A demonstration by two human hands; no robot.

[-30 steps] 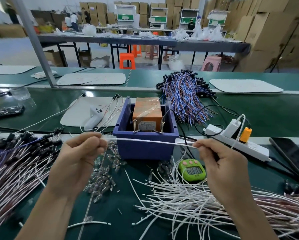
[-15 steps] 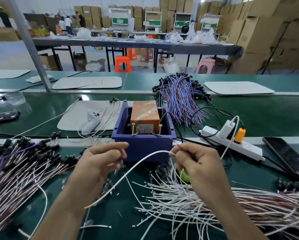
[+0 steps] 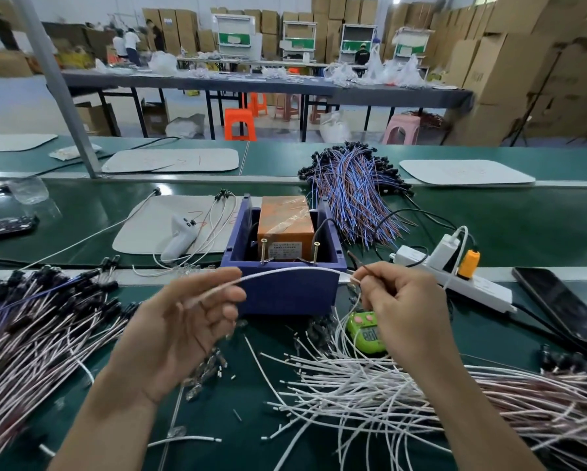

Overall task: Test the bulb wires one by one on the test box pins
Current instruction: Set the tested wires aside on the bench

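Sitting on the green worktop (image 3: 489, 229), the blue test box (image 3: 285, 294) is just behind both hands, which are held apart. The left hand (image 3: 190, 321) pinches one end of a white bulb wire (image 3: 292, 270) and the right hand (image 3: 404, 307) pinches the other. The step should go best if each wire end is lowered squarely onto one of the two upright pins (image 3: 264, 248), fingers kept off the metal.

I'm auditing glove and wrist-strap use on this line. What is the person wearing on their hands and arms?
Nothing that shows. The left hand and right hand are bare: no gloves, finger cots, rings or watch. The left forearm and right forearm are bare too, with no sleeve, cuff or wrist strap visible down to the frame's lower edge.
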